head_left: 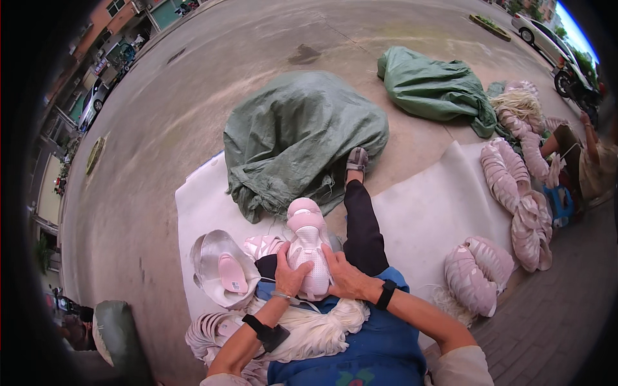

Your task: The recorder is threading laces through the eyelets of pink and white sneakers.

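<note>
Hands [291, 276] are clamped on opposite sides of a pink shoe [309, 239], left thumb [305, 267] across its top.

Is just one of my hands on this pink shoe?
No, the left hand and right hand both touch the pink shoe, one on each side.

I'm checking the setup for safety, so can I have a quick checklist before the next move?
1. Left hand on the pink shoe: ok.
2. Right hand gripping the shoe's other side: ok.
3. White lace bundle seemingly within reach, on the lap: ok.
4. Pink piece inside the white container: ok.
5. Shoe's underside sound: cannot tell, hidden.
</note>
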A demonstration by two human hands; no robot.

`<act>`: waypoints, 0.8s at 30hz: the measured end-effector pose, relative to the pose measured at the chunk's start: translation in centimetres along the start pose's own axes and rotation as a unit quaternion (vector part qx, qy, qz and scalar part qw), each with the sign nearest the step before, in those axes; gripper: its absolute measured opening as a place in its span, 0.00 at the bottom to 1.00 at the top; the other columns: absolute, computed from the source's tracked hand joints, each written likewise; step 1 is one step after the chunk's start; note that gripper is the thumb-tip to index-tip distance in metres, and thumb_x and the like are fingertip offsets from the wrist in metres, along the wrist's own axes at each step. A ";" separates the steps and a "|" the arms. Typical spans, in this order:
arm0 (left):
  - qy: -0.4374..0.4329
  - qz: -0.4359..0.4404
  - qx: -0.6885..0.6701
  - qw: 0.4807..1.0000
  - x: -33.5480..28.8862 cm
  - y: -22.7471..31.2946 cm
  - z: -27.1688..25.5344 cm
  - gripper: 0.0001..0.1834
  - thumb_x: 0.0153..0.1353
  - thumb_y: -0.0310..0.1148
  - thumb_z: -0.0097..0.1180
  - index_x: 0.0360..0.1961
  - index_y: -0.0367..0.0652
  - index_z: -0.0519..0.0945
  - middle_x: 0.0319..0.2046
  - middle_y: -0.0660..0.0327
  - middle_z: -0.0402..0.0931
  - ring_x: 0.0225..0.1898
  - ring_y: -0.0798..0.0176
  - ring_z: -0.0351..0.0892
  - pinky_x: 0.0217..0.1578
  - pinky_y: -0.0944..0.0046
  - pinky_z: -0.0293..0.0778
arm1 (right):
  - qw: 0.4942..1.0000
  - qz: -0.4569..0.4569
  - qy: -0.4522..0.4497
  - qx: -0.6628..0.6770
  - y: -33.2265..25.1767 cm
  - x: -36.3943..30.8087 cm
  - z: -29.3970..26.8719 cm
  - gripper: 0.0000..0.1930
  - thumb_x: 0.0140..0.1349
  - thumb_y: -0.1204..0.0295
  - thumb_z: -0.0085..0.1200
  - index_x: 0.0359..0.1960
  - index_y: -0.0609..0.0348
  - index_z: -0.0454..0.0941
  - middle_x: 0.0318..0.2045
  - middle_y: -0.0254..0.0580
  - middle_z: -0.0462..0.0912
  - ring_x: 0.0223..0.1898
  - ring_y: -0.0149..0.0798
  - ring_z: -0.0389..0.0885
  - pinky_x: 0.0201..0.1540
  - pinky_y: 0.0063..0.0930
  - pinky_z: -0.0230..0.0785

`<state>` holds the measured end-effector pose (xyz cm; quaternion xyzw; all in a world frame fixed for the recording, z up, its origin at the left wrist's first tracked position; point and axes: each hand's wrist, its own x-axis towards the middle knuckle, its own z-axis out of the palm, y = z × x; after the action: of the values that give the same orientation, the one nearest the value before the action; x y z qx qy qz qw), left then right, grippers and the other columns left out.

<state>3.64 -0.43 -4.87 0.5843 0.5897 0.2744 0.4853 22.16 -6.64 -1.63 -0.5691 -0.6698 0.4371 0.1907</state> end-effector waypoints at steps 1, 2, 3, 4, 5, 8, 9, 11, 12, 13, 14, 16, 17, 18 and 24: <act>0.006 0.032 -0.006 0.999 -1.1 0.5 0.1 0.49 0.40 0.43 0.67 0.61 0.35 0.58 0.55 0.43 0.66 0.55 0.48 0.69 0.56 0.59 0.64 | 1.000 -0.013 0.025 0.008 -0.1 -0.8 0.4 0.49 0.44 0.75 0.57 0.65 0.69 0.37 0.48 0.74 0.62 0.49 0.71 0.68 0.54 0.44 0.66; 0.000 0.038 0.037 0.999 -1.7 1.2 0.1 0.50 0.38 0.44 0.68 0.62 0.35 0.57 0.55 0.42 0.65 0.56 0.46 0.67 0.57 0.57 0.63 | 0.999 -0.007 0.042 0.016 0.0 -1.3 1.1 0.47 0.45 0.79 0.54 0.66 0.65 0.38 0.49 0.71 0.61 0.49 0.73 0.67 0.53 0.50 0.66; 0.003 0.039 0.036 0.999 -2.0 1.6 0.2 0.50 0.38 0.44 0.68 0.62 0.35 0.57 0.55 0.42 0.65 0.56 0.46 0.67 0.57 0.57 0.63 | 0.999 -0.010 0.041 0.015 0.0 -1.7 1.5 0.47 0.45 0.79 0.54 0.66 0.65 0.38 0.49 0.71 0.61 0.49 0.73 0.67 0.53 0.50 0.66; -0.004 0.053 0.091 0.994 -2.2 1.9 0.4 0.51 0.38 0.44 0.68 0.62 0.36 0.57 0.55 0.43 0.64 0.56 0.45 0.66 0.57 0.55 0.62 | 0.998 -0.009 0.058 0.029 0.0 -2.0 1.7 0.47 0.45 0.80 0.54 0.66 0.65 0.38 0.49 0.71 0.62 0.48 0.73 0.68 0.53 0.49 0.66; -0.011 0.066 0.146 0.987 -2.4 2.3 0.6 0.52 0.38 0.44 0.68 0.62 0.36 0.56 0.55 0.43 0.63 0.57 0.44 0.64 0.58 0.54 0.61 | 0.996 -0.006 0.075 0.044 0.0 -2.1 1.8 0.47 0.45 0.81 0.53 0.66 0.64 0.38 0.48 0.71 0.62 0.47 0.73 0.69 0.52 0.48 0.67; -0.008 0.087 0.157 0.984 -2.8 1.6 0.9 0.53 0.40 0.44 0.68 0.63 0.36 0.52 0.56 0.42 0.60 0.58 0.42 0.61 0.58 0.52 0.59 | 0.996 -0.046 0.070 0.021 0.7 -1.7 1.3 0.46 0.45 0.82 0.51 0.66 0.63 0.38 0.46 0.71 0.63 0.44 0.71 0.70 0.50 0.48 0.67; 0.005 0.099 0.160 0.982 -2.6 1.6 0.9 0.53 0.40 0.44 0.68 0.63 0.35 0.51 0.57 0.42 0.59 0.58 0.42 0.60 0.59 0.52 0.59 | 0.996 -0.044 0.070 0.020 0.8 -1.1 0.8 0.46 0.45 0.82 0.51 0.66 0.63 0.38 0.46 0.71 0.63 0.44 0.71 0.70 0.50 0.48 0.67; -0.003 0.094 0.162 0.982 -2.2 1.7 1.4 0.52 0.42 0.43 0.67 0.63 0.34 0.50 0.57 0.41 0.58 0.58 0.40 0.59 0.59 0.51 0.57 | 0.996 -0.055 0.063 -0.004 0.9 0.3 -0.1 0.41 0.46 0.82 0.49 0.64 0.69 0.43 0.42 0.71 0.65 0.43 0.67 0.68 0.51 0.48 0.63; 0.014 0.106 0.188 0.976 -1.9 1.9 1.9 0.51 0.43 0.43 0.67 0.62 0.34 0.51 0.57 0.41 0.58 0.58 0.40 0.59 0.59 0.50 0.56 | 0.992 -0.069 0.108 -0.009 1.0 1.0 -0.3 0.39 0.45 0.83 0.47 0.63 0.69 0.46 0.41 0.70 0.66 0.41 0.67 0.68 0.47 0.48 0.66; 0.030 0.119 0.214 0.969 -1.6 1.8 2.3 0.50 0.43 0.42 0.66 0.62 0.34 0.51 0.56 0.40 0.58 0.57 0.39 0.59 0.59 0.49 0.56 | 0.992 -0.065 0.107 -0.011 1.1 1.2 -0.4 0.39 0.45 0.83 0.47 0.63 0.69 0.46 0.41 0.70 0.66 0.41 0.67 0.68 0.47 0.48 0.66; 0.026 0.119 0.211 0.970 -1.4 1.6 2.6 0.50 0.43 0.42 0.66 0.62 0.34 0.51 0.56 0.40 0.58 0.57 0.39 0.59 0.59 0.49 0.56 | 0.992 -0.050 0.111 -0.031 1.2 1.3 -0.6 0.37 0.45 0.83 0.47 0.61 0.69 0.50 0.40 0.67 0.67 0.40 0.64 0.70 0.45 0.46 0.68; 0.013 0.122 0.193 0.974 -0.9 1.0 3.4 0.48 0.44 0.41 0.65 0.61 0.34 0.51 0.56 0.40 0.58 0.57 0.39 0.59 0.59 0.48 0.55 | 0.990 -0.032 0.123 -0.058 0.9 1.2 -1.5 0.34 0.45 0.83 0.48 0.59 0.69 0.53 0.39 0.64 0.67 0.39 0.62 0.71 0.43 0.45 0.69; 0.007 0.131 0.187 0.974 -0.9 0.6 3.9 0.48 0.44 0.41 0.65 0.61 0.34 0.51 0.56 0.40 0.58 0.57 0.39 0.59 0.59 0.48 0.55 | 0.985 -0.031 0.137 -0.102 0.5 0.9 -1.8 0.31 0.45 0.82 0.49 0.55 0.69 0.56 0.38 0.60 0.68 0.39 0.59 0.72 0.41 0.43 0.70; 0.008 0.143 0.183 0.973 -1.2 0.0 4.3 0.48 0.45 0.41 0.64 0.61 0.34 0.51 0.56 0.40 0.58 0.57 0.39 0.59 0.59 0.48 0.55 | 0.976 -0.025 0.156 -0.149 0.3 0.4 -2.0 0.28 0.46 0.81 0.50 0.52 0.68 0.60 0.37 0.57 0.68 0.39 0.57 0.73 0.40 0.42 0.71; 0.047 0.116 0.210 0.970 -1.2 -0.4 4.7 0.46 0.46 0.43 0.62 0.62 0.34 0.53 0.58 0.40 0.57 0.59 0.38 0.57 0.59 0.46 0.53 | 0.971 -0.050 0.183 -0.144 1.3 1.7 -0.2 0.23 0.48 0.80 0.52 0.48 0.70 0.64 0.38 0.57 0.69 0.33 0.58 0.77 0.33 0.41 0.73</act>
<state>7.50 -2.85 -6.73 0.7242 0.5843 0.2261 0.2883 22.55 -5.00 -2.99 -0.6268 -0.7071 0.2141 0.2476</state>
